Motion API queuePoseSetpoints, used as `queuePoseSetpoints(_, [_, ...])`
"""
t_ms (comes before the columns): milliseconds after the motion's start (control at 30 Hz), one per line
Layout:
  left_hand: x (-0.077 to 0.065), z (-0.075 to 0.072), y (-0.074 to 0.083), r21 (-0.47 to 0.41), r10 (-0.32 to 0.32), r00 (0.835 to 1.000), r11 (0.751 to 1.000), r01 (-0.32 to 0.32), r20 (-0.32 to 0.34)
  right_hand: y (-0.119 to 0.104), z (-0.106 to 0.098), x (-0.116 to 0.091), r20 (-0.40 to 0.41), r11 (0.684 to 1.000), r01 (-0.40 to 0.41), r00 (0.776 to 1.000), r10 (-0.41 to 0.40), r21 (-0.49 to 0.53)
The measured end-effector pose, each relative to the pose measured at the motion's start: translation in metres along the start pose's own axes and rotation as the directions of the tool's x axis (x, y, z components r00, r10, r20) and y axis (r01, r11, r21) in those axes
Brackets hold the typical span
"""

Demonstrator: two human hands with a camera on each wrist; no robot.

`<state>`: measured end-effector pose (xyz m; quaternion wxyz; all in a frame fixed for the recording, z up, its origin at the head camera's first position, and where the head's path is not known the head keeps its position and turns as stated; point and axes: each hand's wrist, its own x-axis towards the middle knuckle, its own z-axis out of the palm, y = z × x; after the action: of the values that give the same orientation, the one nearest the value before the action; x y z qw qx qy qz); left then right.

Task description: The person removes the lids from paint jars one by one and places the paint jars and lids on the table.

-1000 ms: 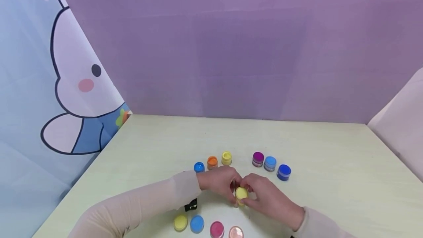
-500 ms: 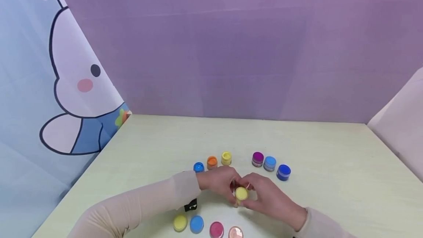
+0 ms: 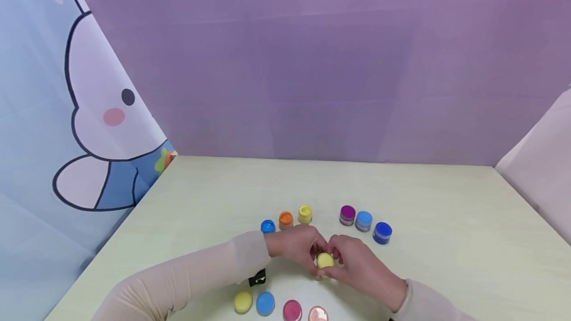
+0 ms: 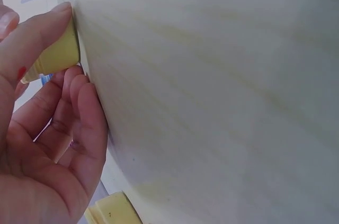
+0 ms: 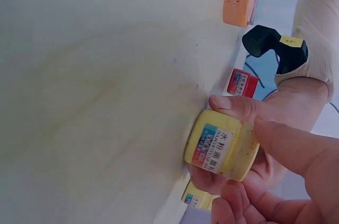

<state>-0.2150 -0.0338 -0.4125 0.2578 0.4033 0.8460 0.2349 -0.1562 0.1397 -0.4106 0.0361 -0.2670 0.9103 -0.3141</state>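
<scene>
A small yellow gouache paint jar point(image 3: 325, 260), its printed label point(image 5: 212, 149) turned to the right wrist camera, stands low at the table between both hands. My left hand point(image 3: 300, 247) grips the jar's body from the left, with the thumb point(image 4: 39, 36) on one side and fingers point(image 4: 74, 83) close to the tabletop. From the right, my right hand point(image 3: 363, 267) holds the lid point(image 5: 244, 152) between thumb and fingers. The left hand partly hides the jar's lower side in the head view.
Behind the hands stand blue point(image 3: 268, 226), orange point(image 3: 286, 219) and yellow point(image 3: 305, 213) jars. Purple point(image 3: 347, 215), light blue point(image 3: 363, 221) and dark blue point(image 3: 382, 232) jars sit further right. A row of round pieces, yellow point(image 3: 243, 301), blue point(image 3: 265, 303), pink point(image 3: 292, 310) and peach point(image 3: 318, 313), lies in front.
My right hand's fingers have shifted slightly around the yellow jar's lid, spreading a little and closing in again. The left hand and the jar have stayed in place.
</scene>
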Motion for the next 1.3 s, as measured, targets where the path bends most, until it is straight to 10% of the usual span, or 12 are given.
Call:
queuePoseSetpoints(733, [0.001, 0.002, 0.001, 0.02, -0.031, 0.999, 0.999, 0.031, -0.009, 0.013, -0.005, -0.006, -0.006, 0.938, 0.323, 0.946, -0.325, 0.127])
queuePoseSetpoints(1033, [0.0, 0.001, -0.001, -0.014, -0.008, 1.0, 1.0, 0.007, -0.004, 0.005, 0.001, -0.004, -0.011, 0.994, 0.097, 0.995, -0.097, 0.05])
queuePoseSetpoints(1300, [0.0, 0.001, -0.001, -0.005, 0.001, 1.0, 1.0, -0.001, -0.015, 0.003, 0.002, -0.001, -0.008, 0.991, 0.127, 0.992, -0.127, 0.038])
